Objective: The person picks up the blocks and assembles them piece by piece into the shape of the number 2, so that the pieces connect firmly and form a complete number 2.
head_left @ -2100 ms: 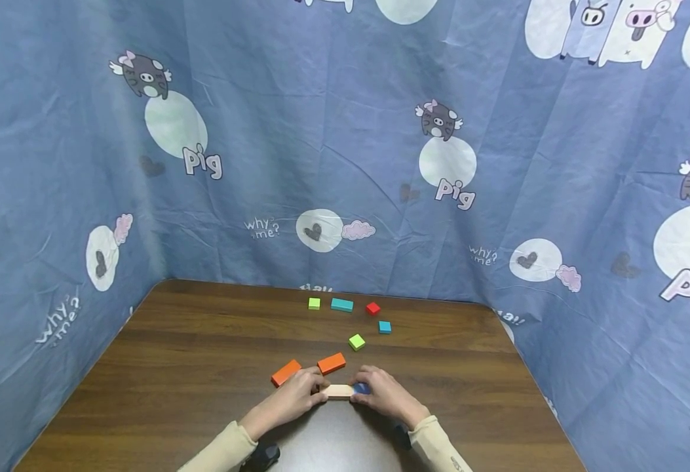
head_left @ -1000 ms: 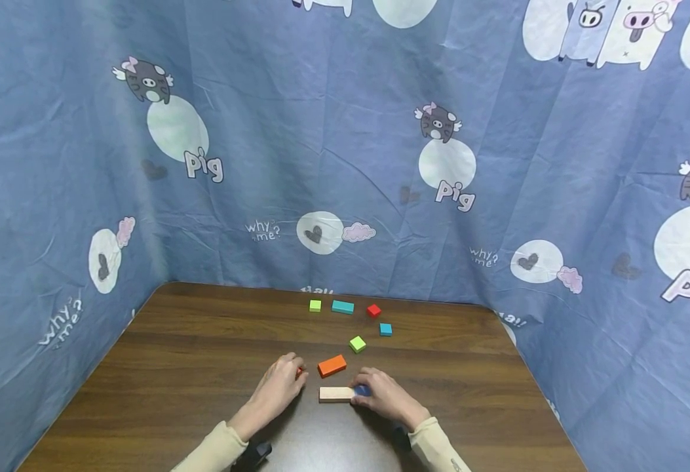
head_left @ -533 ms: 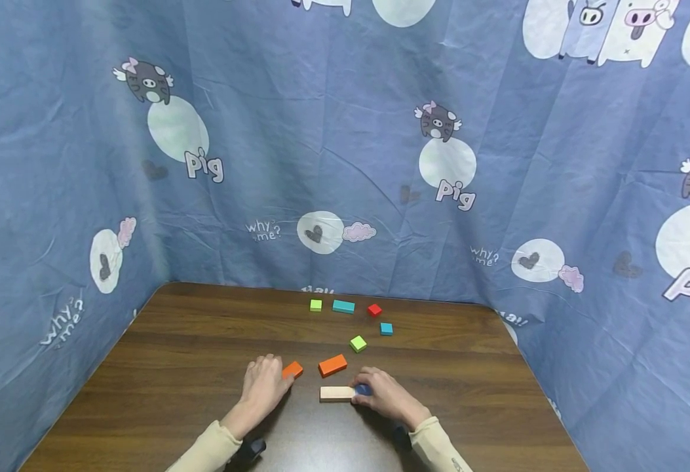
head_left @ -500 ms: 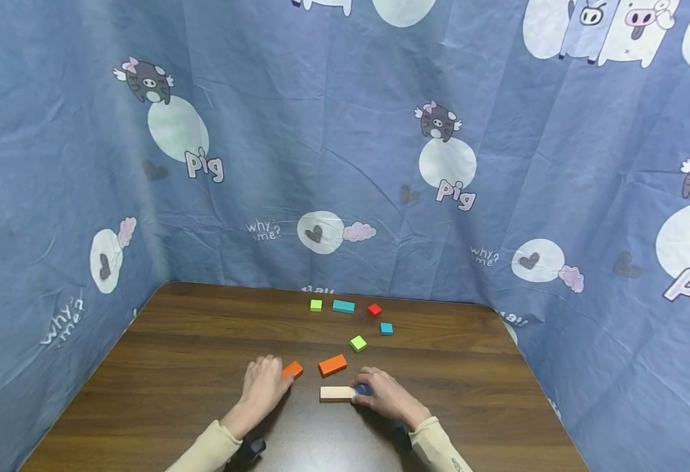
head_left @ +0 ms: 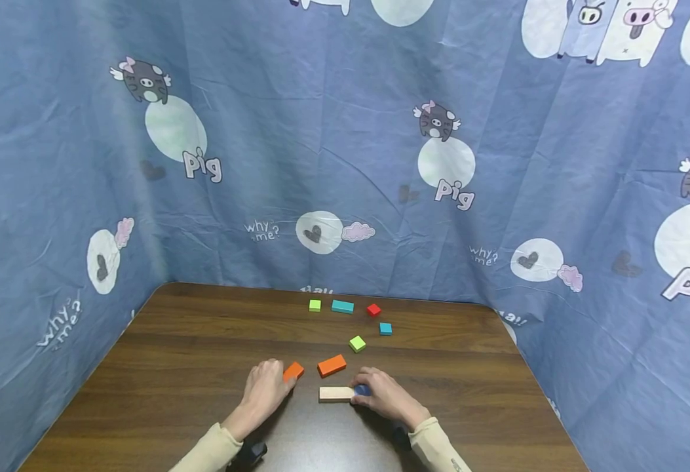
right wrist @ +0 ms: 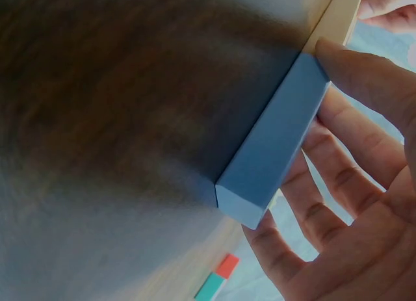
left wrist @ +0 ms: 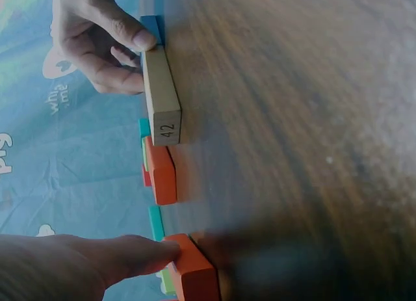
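My right hand (head_left: 383, 394) holds a blue block (right wrist: 276, 135) on the table, the thumb near its joint with a plain wooden block (head_left: 335, 394) and the fingers along its far side. The two blocks lie end to end in a row; the wooden one shows "42" on its free end in the left wrist view. Further left, my left hand (head_left: 264, 390) grips an orange block (left wrist: 194, 268), with the thumb on its near side and the other fingers largely hidden. The block's right end sticks out past the hand in the head view.
A second orange block (head_left: 331, 366) lies just beyond the wooden one. Farther back are green blocks (head_left: 357, 343) (head_left: 315, 305), a teal block (head_left: 342, 307), a red block (head_left: 373, 310) and a small blue block (head_left: 385, 329). A patterned blue curtain (head_left: 321, 164) hangs behind the table (head_left: 191, 347).
My left hand has let go of the wooden block's left end and moved left onto the orange block, which stays about where it was. My right hand has kept its place on the blue block.
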Demonstrator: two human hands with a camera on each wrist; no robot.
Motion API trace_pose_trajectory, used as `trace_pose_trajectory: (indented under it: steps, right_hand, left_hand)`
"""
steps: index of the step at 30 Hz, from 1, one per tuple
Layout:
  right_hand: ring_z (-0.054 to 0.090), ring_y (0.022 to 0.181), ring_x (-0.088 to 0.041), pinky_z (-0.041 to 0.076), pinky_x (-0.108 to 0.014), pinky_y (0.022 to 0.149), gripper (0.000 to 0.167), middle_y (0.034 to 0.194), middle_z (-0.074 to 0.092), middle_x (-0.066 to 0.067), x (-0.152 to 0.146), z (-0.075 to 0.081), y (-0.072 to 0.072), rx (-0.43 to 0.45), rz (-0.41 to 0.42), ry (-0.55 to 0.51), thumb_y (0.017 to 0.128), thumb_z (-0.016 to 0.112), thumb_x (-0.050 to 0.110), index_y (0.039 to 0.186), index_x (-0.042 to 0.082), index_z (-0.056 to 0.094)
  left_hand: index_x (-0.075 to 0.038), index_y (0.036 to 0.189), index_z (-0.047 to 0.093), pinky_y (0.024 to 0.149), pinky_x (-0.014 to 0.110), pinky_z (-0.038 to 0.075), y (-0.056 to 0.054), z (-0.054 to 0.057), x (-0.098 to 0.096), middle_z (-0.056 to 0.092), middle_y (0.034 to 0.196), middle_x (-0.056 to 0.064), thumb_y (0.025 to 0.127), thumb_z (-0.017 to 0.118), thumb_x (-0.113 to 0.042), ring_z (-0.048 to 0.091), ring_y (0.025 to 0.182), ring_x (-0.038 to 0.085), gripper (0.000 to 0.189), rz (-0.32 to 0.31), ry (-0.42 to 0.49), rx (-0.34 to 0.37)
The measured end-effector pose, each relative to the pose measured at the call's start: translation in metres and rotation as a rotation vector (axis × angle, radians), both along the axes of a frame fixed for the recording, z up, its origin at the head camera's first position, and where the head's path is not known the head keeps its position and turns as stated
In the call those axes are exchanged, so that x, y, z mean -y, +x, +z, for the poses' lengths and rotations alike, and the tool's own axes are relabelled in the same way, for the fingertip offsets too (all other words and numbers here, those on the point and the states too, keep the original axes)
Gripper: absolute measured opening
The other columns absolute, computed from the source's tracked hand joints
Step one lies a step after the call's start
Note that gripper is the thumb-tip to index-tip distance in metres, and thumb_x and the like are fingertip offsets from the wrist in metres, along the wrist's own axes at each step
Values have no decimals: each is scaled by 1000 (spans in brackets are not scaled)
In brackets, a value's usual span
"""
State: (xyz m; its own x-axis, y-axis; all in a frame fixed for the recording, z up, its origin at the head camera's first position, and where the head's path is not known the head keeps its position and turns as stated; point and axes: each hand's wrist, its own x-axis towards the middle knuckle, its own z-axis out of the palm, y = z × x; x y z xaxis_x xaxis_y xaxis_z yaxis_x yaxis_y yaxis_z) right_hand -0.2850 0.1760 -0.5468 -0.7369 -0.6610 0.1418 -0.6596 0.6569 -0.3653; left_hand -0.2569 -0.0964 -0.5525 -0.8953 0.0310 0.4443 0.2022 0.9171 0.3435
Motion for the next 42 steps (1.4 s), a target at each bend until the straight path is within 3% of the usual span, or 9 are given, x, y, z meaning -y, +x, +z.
trace_pose_trajectory:
  steps: [11, 17, 24, 31, 42]
  right_hand:
    - [59, 95, -9, 49, -29, 83, 20, 100, 64, 4, -1, 1, 0, -3, -2, -4, 86, 72, 25, 103, 15, 70]
    - [59, 95, -9, 49, -29, 83, 20, 100, 64, 4, -1, 0, 1, 2, -5, -5, 86, 72, 25, 103, 15, 70]
    - [58, 93, -8, 49, -28, 82, 20, 99, 64, 5, -1, 0, 1, 8, -7, -9, 86, 72, 25, 103, 15, 69]
    - [59, 93, -8, 49, -28, 81, 19, 98, 63, 5, -1, 0, 2, 28, -10, -12, 86, 71, 25, 103, 15, 69]
    - [58, 93, -8, 48, -27, 81, 21, 99, 64, 5, -1, -1, 2, 1, -4, 2, 87, 71, 26, 105, 15, 69]
  left_hand:
    - [-8, 63, 55, 47, 30, 32, -9, -3, -1, 47, 57, -1, 71, 82, -20, 39, 51, 13, 30, -30, 88, 61]
    - [-7, 68, 59, 49, 30, 33, -12, -3, -3, 51, 61, -1, 73, 81, -22, 41, 54, 13, 27, -32, 118, 135]
    - [-6, 69, 59, 48, 30, 34, -13, -3, -6, 53, 62, 1, 72, 81, -22, 43, 54, 14, 27, -42, 130, 130]
    - [-5, 70, 60, 48, 29, 33, -14, -4, -13, 52, 62, -1, 73, 81, -22, 43, 55, 13, 27, -50, 170, 168]
    - [-8, 66, 57, 47, 26, 30, -21, -4, -25, 47, 59, -4, 70, 84, -26, 40, 53, 11, 32, -56, 214, 186]
